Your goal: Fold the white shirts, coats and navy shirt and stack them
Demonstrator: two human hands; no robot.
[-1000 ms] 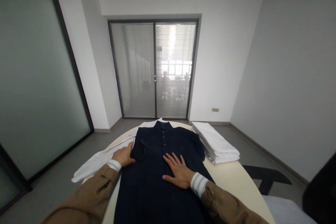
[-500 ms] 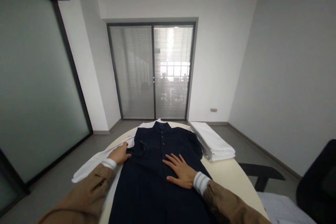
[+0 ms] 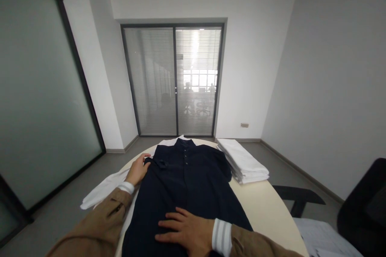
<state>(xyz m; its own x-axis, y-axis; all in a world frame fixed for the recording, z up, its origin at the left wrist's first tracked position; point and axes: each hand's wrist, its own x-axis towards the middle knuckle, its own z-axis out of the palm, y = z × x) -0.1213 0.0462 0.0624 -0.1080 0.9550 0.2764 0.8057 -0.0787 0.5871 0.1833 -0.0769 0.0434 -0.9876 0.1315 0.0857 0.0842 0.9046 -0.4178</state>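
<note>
A navy shirt (image 3: 185,180) with a band collar and a short buttoned placket lies spread face up, collar away from me. At its left side my left hand (image 3: 138,172) is closed on the shirt's sleeve edge, thumb and fingers pinching dark cloth. Lower on the shirt front, my right hand (image 3: 185,231) rests palm down with fingers spread. Under the navy shirt lies a white garment (image 3: 104,186), its sleeve stretching out to the left beneath my left forearm.
A pale round table (image 3: 262,204) carries the clothes. Folded white cloths (image 3: 243,162) are stacked at its right back edge. A black chair (image 3: 364,204) stands at the right, near some white cloth or paper (image 3: 322,233). Glass doors with blinds (image 3: 175,80) are ahead.
My right hand has slid down and left across the shirt front toward me. My left hand has shifted slightly up, and the cloth by it is more gathered.
</note>
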